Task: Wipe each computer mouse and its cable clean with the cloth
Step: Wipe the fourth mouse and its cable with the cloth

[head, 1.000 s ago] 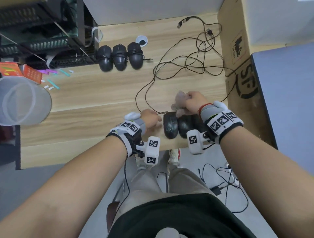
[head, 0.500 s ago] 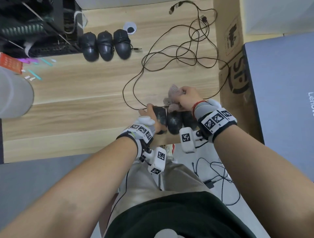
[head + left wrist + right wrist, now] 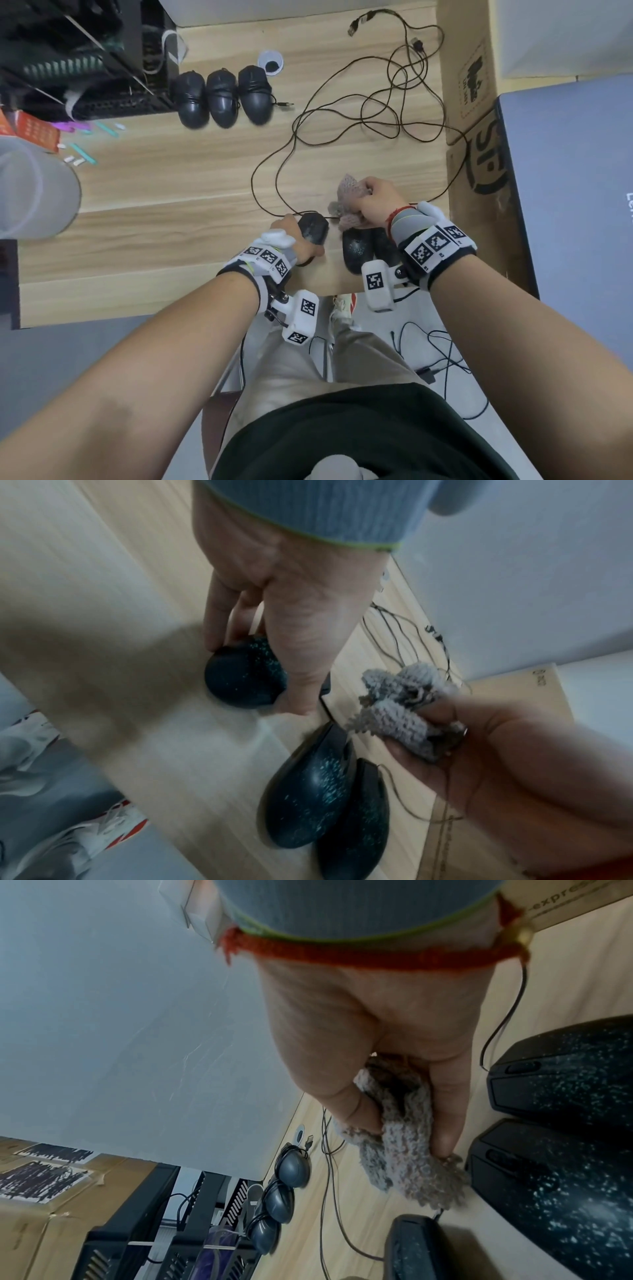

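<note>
My left hand (image 3: 294,240) grips a dusty black mouse (image 3: 313,231) near the table's front edge; the left wrist view shows thumb and fingers curled round the mouse (image 3: 245,679). Just to its right lie two more dusty mice (image 3: 356,255) side by side, partly under my right wrist. My right hand (image 3: 375,202) clutches a bunched grey cloth (image 3: 349,195) above their front ends; the cloth (image 3: 405,1139) hangs by the mice (image 3: 555,1191). Their black cables (image 3: 376,113) run in loose tangles across the table. Three mice with wrapped cables (image 3: 221,97) stand in a row at the back.
A cardboard box (image 3: 472,85) and a grey laptop (image 3: 565,192) border the table on the right. A black rack (image 3: 68,68) fills the back left, and a translucent grey container (image 3: 30,192) stands at the left. Small coloured bits (image 3: 82,150) lie near it.
My left hand has taken hold of the leftmost dusty mouse and drawn it left, opening a gap to the other two. The right hand keeps hold of the cloth in about the same place.
</note>
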Action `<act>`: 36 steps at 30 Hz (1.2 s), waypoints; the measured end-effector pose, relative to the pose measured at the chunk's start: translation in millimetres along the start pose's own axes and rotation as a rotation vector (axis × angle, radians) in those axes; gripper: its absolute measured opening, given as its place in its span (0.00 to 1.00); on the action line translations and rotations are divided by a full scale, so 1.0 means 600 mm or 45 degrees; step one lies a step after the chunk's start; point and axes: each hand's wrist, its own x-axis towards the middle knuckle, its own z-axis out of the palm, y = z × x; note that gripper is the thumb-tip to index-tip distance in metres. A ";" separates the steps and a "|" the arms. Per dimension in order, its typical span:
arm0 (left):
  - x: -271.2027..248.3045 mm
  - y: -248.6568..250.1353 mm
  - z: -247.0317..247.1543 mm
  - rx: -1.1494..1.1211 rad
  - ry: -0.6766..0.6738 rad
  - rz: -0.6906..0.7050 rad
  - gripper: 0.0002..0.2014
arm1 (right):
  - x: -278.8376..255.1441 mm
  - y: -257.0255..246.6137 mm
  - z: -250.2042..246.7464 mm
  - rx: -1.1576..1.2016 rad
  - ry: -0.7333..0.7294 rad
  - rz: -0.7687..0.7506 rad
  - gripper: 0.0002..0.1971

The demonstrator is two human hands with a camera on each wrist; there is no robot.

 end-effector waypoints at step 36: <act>-0.133 -0.067 -0.312 -1.785 -0.590 0.141 0.36 | -0.193 -0.290 0.072 -0.236 0.044 -0.843 0.12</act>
